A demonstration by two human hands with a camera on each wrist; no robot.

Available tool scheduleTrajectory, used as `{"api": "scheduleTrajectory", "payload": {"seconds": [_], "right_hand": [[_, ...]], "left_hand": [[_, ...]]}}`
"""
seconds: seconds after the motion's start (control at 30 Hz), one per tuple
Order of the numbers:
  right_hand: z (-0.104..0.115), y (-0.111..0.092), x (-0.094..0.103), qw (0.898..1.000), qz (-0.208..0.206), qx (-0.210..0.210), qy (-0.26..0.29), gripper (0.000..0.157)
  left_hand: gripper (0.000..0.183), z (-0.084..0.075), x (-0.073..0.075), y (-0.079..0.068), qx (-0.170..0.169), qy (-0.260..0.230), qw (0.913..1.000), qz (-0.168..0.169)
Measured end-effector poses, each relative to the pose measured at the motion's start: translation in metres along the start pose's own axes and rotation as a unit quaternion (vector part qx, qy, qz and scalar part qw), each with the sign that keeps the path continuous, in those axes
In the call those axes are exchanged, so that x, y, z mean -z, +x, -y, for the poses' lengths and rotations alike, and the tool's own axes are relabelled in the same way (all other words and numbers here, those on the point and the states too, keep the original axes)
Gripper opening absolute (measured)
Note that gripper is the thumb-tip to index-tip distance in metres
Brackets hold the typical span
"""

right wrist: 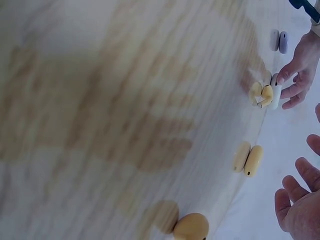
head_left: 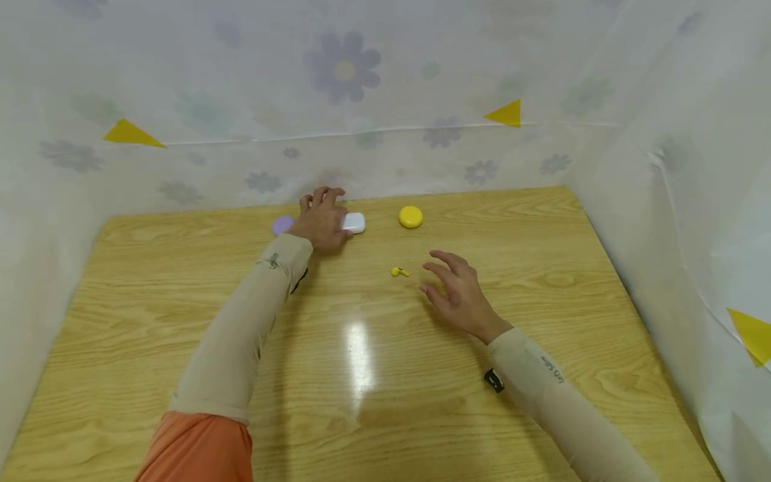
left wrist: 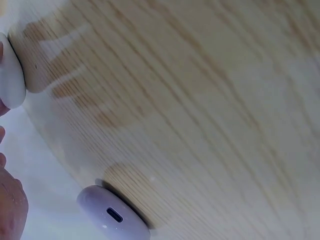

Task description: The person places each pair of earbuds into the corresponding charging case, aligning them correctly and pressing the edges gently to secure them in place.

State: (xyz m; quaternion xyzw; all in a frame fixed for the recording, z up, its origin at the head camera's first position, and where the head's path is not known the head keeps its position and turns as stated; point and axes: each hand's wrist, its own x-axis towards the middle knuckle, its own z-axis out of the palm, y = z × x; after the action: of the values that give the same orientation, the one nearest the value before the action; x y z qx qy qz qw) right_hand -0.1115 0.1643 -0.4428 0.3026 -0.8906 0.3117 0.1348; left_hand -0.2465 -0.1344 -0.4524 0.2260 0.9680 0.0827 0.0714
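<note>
My left hand (head_left: 322,224) is at the back of the table and pinches a white earbud case (head_left: 355,223) by its edge. Its other fingers are spread behind the case. In the left wrist view, that white case (left wrist: 11,75) is cut off at the left edge. My right hand (head_left: 464,298) hovers above the table with loosely bent, spread fingers and nothing in them. A yellow earbud (head_left: 399,272) lies just left of its fingertips; in the right wrist view this earbud (right wrist: 267,95) appears before the white case.
Beside my left wrist lies a purple case (head_left: 282,225), its port showing in the left wrist view. A yellow case (head_left: 411,217) lies near the back edge. A rounded yellow object (right wrist: 191,227), partly out of frame, shows in the right wrist view. White flowered cloth (head_left: 385,161) rises behind the table.
</note>
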Motion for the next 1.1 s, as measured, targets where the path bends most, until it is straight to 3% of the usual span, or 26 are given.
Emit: {"api": "scheduleTrajectory", "payload": {"seconds": [0.17, 0.3, 0.53, 0.6, 0.7, 0.83, 0.97, 1.1], "right_hand": [[-0.002, -0.001, 0.000, 1.000, -0.002, -0.002, 0.002, 0.035], [-0.002, -0.002, 0.000, 1.000, -0.005, -0.007, 0.003, 0.035], [-0.006, -0.004, 0.003, 1.000, -0.016, -0.023, -0.005, 0.035], [-0.009, -0.007, 0.003, 0.999, -0.021, -0.024, -0.012, 0.035], [-0.014, -0.012, 0.001, 0.999, -0.030, -0.024, -0.019, 0.034], [-0.018, -0.020, -0.002, 0.999, -0.042, -0.026, -0.022, 0.033], [-0.018, -0.027, -0.007, 0.998, -0.054, -0.026, -0.021, 0.033], [-0.015, -0.031, -0.011, 0.998, -0.051, -0.021, -0.014, 0.033]], "left_hand": [[0.048, -0.003, 0.003, -0.002, 0.006, -0.001, 1.0000, -0.001], [0.050, -0.015, 0.009, -0.005, 0.008, -0.016, 0.9995, -0.025], [0.041, -0.063, 0.011, -0.003, 0.015, -0.078, 0.9887, -0.127], [0.041, -0.080, 0.011, -0.002, 0.022, -0.102, 0.9845, -0.141], [0.044, -0.100, 0.008, 0.002, 0.032, -0.124, 0.9824, -0.136], [0.052, -0.113, -0.004, 0.014, 0.057, -0.123, 0.9861, -0.096], [0.062, -0.112, -0.014, 0.031, 0.090, -0.116, 0.9876, -0.056], [0.069, -0.099, -0.022, 0.044, 0.124, -0.109, 0.9854, -0.043]]}}
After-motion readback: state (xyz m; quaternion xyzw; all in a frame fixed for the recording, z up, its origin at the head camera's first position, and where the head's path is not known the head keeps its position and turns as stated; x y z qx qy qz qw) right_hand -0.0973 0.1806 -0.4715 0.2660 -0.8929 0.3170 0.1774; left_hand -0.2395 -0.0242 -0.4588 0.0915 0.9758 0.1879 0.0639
